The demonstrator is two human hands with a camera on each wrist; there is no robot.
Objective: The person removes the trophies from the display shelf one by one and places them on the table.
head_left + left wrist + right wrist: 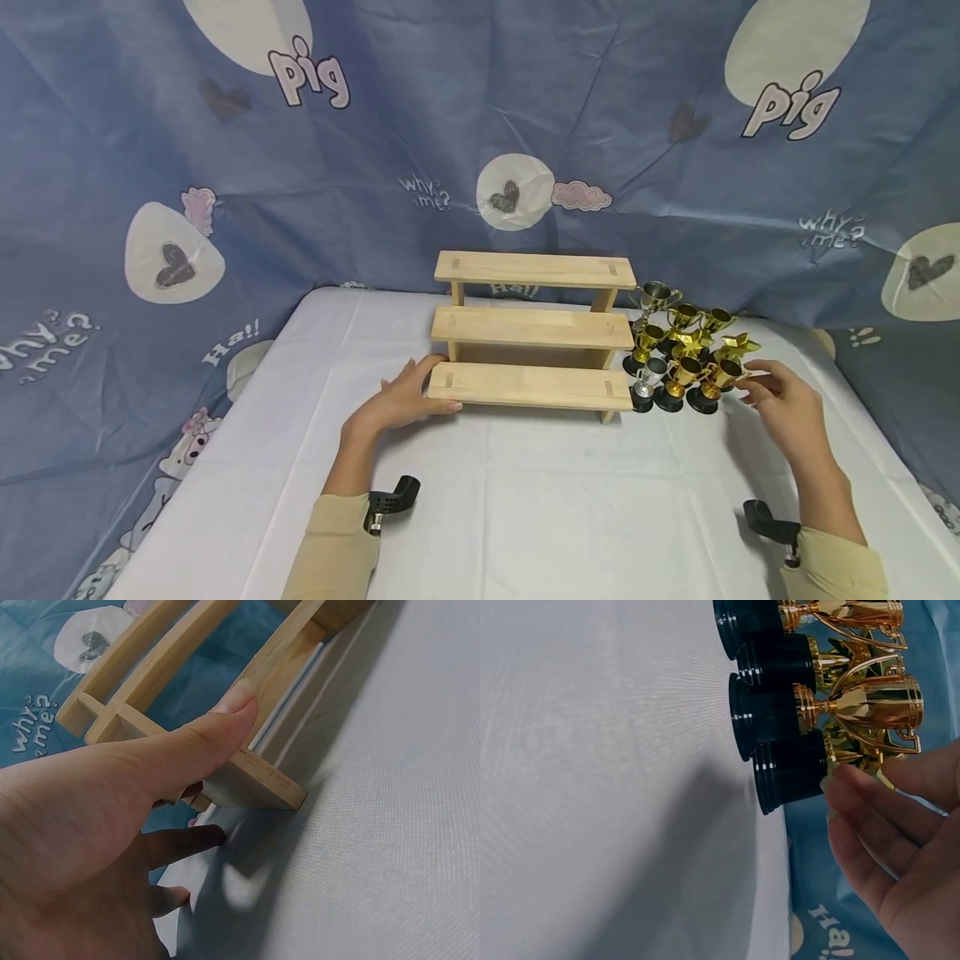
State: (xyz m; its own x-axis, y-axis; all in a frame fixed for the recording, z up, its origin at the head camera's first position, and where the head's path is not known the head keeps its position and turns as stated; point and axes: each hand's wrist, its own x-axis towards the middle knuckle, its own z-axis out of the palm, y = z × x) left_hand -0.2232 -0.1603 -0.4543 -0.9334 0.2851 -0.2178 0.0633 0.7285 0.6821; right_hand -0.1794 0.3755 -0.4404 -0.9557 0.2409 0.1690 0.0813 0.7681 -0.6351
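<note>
At the centre stands a three-step wooden display shelf [532,383]. My left hand [405,396] grips the left end of its lowest board, thumb along the front edge; in the left wrist view the other fingers [184,844] spread beyond the board end. To the shelf's right cluster several small trophies on black bases. My right hand [787,408] is at their right edge, bent fingers [847,795] around the stem of a gold star trophy [791,776]. A gold cup trophy [877,705] stands beside it and partly hides the star.
A silver cup trophy [648,383] stands at the front left of the cluster, close to the shelf's right end. A darker cup [654,297] is at the back. White cloth [540,508] covers the table, and a blue printed curtain [390,133] hangs behind.
</note>
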